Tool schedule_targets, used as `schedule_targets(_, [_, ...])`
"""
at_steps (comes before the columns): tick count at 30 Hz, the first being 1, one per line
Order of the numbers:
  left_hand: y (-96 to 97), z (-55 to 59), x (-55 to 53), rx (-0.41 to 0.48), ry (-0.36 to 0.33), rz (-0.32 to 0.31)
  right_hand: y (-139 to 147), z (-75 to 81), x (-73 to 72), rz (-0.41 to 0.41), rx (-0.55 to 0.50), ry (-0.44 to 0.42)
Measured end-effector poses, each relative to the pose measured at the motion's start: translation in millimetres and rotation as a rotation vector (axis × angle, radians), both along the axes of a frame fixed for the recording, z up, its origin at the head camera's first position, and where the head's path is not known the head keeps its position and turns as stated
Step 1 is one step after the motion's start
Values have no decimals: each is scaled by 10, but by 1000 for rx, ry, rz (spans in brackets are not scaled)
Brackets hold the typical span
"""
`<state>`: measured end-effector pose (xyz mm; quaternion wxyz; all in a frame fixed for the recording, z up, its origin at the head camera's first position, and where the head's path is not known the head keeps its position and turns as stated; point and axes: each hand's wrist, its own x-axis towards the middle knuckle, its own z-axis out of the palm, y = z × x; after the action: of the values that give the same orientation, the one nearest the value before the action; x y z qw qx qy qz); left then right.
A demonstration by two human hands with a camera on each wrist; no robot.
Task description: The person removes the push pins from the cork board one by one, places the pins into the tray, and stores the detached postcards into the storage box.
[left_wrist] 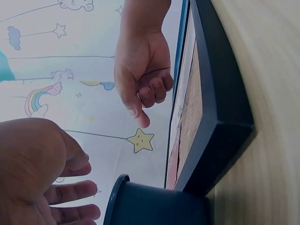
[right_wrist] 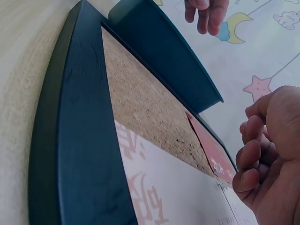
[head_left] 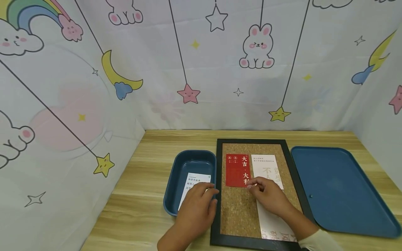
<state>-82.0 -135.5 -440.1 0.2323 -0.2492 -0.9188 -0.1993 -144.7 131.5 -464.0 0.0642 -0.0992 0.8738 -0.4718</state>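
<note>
Two hands are in view, apart from each other, and the framed cork board (head_left: 238, 212) serves as reference for all positions. Your left hand (head_left: 198, 202) hovers at the left of the board, above its frame and the adjoining blue bin (head_left: 179, 177); its fingers are loosely bent and carry nothing. From the right wrist, you can see it raised above the bin's rim.

Your right hand (head_left: 268, 197) is over the board, with thumb and index finger brought together at the lower right corner of the red card (head_left: 235, 172) and the other fingers curled in. You cannot tell whether anything small sits between those tips, nor whether they touch the card.

The red card lies on the upper left part of the board. To its right is a printed white card (head_left: 263, 165), partly covered by your right hand. Below that, in the board's lower right, lies a second white card (head_left: 267, 219) with pale pink characters.

Left of the board, the bin holds a white text card (head_left: 193, 181), its lower part hidden by your left hand. Right of the board lies a blue tray (head_left: 342, 188), with a small dark piece (head_left: 311, 196) near its left edge.
</note>
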Motion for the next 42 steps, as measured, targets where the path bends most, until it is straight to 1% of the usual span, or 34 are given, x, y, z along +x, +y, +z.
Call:
schedule_targets(5, [47, 0, 28, -22, -66, -25, 30, -3, 10, -17, 19, -17])
schedule_targets(8, [77, -4, 38, -31, -83, -43, 50, 3, 11, -23, 25, -26])
schedule_targets(11, [108, -12, 47, -38, -77, -58, 74, 8, 8, -26, 31, -29])
schedule_targets(18, [170, -54, 59, -23, -60, -107, 144, 3, 5, -26, 37, -32])
schedule_targets(23, [206, -82, 70, -51, -56, -128, 184, -15, 9, -37, 39, -30])
schedule_targets(26, [227, -96, 77, -69, -81, -138, 210, -27, 11, -43, 43, -17])
schedule_targets(30, [264, -105, 91, -83, -137, -153, 243, -37, 17, -42, 30, -6])
schedule_targets(34, [299, -111, 108, -91, -150, -166, 267, -50, 16, -48, 21, -16])
schedule_targets(37, [322, -115, 119, -99, -151, -173, 280, -59, 7, -60, 38, -19])
schedule_targets(42, [362, -122, 132, -123, -193, -188, 315, -69, 10, -62, 57, -9])
